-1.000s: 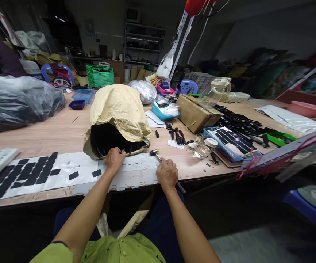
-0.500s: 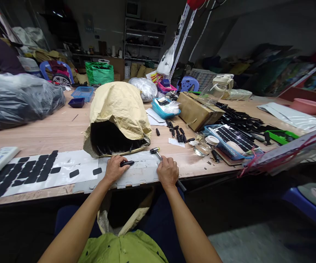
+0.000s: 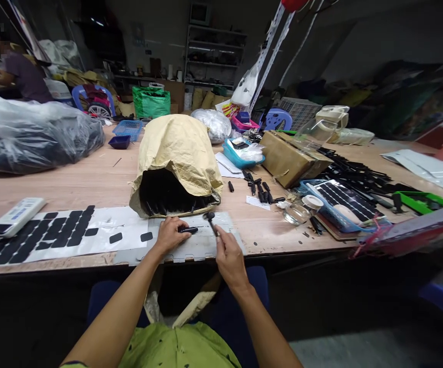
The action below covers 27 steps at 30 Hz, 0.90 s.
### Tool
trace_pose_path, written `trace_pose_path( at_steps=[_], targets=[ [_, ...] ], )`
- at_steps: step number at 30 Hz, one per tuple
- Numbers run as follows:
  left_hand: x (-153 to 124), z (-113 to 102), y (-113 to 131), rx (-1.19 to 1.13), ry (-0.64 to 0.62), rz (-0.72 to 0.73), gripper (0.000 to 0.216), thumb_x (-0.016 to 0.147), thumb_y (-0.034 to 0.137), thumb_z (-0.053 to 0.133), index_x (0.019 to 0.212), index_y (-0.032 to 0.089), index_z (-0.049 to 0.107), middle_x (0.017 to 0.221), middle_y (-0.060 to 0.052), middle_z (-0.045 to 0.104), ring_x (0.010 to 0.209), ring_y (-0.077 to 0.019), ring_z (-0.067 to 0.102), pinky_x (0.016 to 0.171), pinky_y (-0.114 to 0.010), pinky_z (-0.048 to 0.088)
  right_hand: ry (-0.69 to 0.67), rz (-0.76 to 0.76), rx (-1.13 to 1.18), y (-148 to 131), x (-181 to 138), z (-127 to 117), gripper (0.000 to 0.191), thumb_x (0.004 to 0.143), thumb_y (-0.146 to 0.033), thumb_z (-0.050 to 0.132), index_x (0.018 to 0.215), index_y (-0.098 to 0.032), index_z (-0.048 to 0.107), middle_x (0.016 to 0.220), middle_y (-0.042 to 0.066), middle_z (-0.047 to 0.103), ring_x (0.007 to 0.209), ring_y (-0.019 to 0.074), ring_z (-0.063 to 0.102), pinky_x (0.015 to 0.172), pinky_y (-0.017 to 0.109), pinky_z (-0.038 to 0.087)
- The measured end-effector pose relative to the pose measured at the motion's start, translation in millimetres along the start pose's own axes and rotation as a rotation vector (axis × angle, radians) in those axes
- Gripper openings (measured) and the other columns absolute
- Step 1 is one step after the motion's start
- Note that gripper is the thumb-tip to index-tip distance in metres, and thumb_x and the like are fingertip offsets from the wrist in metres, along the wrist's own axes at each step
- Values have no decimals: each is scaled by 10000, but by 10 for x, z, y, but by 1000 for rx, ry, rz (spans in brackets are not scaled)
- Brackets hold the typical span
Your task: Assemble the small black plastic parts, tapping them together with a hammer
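Note:
My left hand (image 3: 171, 234) pinches a small black plastic piece (image 3: 188, 230) and holds it flat on a grey metal plate (image 3: 191, 248) at the table's front edge. My right hand (image 3: 227, 255) grips the handle of a small hammer (image 3: 209, 220), whose head hangs just above the plate, right of the black piece. Directly behind the plate lies a tan sack (image 3: 177, 158) on its side, its dark open mouth showing several black parts inside.
A white sheet with black pads (image 3: 58, 237) and a remote control (image 3: 12, 217) lie to the left. Loose black pieces (image 3: 259, 190), a glass jar (image 3: 296, 212), a cardboard box (image 3: 288, 161) and a solar panel (image 3: 338, 199) sit to the right. A person sits far left at the back.
My left hand drew a black piece out of the sack and set it on the plate. My right hand lifted the hammer off the table and swung its head over the plate.

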State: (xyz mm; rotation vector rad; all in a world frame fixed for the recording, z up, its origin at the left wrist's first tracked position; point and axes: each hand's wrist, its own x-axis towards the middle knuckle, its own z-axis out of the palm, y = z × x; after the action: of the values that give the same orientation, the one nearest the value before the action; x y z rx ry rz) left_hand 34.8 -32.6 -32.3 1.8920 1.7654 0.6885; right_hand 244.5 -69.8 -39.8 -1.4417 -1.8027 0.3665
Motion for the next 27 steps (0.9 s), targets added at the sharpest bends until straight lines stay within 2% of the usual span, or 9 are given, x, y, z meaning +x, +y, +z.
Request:
trace_pose_path(
  at_steps=[3,10,18,21,24,27],
  targets=[
    [9,-4,-9,-4,-17,-2,183,722,286,733,902,256,749,935,-11,680,1035,-241,535,933,-369,373,-83,-48,46,-148,-119,57,411,968,-218,362,1323,-208,571,1046,73,639,960,156,608,879,255,484],
    [21,-6,-11,5,-27,14,183,726,298,732,902,261,766,911,-14,684,1010,-237,540,905,-361,379,-102,-38,-150,-229,-190,96,467,963,-173,318,1351,-238,569,911,62,595,817,157,600,748,236,494],
    [28,-12,-5,3,-31,18,172,724,296,727,890,271,763,887,-8,674,997,-232,539,892,-347,386,-67,-90,-134,-322,-199,110,464,967,-168,333,1369,-246,549,930,59,603,832,149,603,752,222,494],
    [29,-30,7,15,-53,18,130,728,301,718,844,254,754,876,-9,667,975,-229,538,869,-342,389,-119,-106,-158,-352,-212,148,465,960,-159,336,1355,-259,561,922,47,602,812,141,605,725,208,488],
    [27,-34,13,11,-52,16,124,731,301,715,840,254,754,882,-8,672,973,-229,538,876,-352,384,-158,-79,-154,-338,-195,151,453,958,-171,339,1334,-256,577,922,44,604,831,148,606,730,212,481],
    [23,-30,12,-7,-45,11,166,722,295,723,881,264,759,911,-12,684,999,-237,537,905,-364,378,-86,-20,-155,-241,-97,89,426,963,-204,350,1312,-241,591,956,52,613,862,157,596,741,226,463]
  ],
)
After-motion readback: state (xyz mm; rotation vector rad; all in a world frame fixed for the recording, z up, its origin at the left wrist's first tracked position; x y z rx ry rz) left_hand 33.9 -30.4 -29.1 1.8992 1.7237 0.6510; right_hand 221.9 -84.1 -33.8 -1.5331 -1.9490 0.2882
